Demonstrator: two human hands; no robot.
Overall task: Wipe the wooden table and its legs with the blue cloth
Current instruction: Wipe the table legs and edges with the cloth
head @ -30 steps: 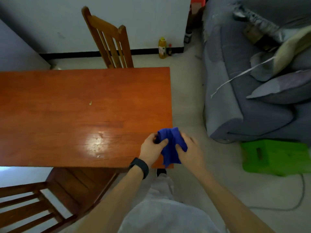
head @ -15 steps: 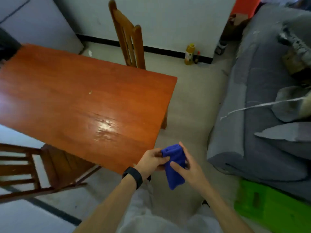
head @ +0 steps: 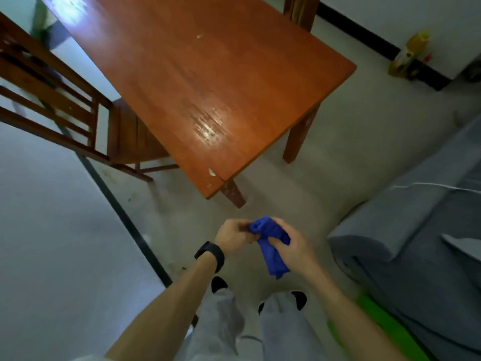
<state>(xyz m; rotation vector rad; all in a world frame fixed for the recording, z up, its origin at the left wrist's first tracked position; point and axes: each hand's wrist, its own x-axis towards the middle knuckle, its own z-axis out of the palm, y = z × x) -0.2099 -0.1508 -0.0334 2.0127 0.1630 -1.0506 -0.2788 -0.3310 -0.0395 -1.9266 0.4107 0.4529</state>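
Pale concrete floor fills most of my feed. At the far left stands a wooden chair, its seat partly under the wooden table. That table's near corner points toward me, and one table leg stands just beneath it (pale chipped marks show on both). Below the corner and apart from the wood, the left hand, a black wristband on its wrist, has its fingers curled and pinches the bunched upper end of the blue cloth. I see the cloth held in the air over the floor between both hands, touching neither the tabletop nor the leg. The right hand has its fingers folded round the cloth's middle, and the loose lower end hangs out beneath that hand. Farther right sits a grey sofa, with something bright green at its foot.
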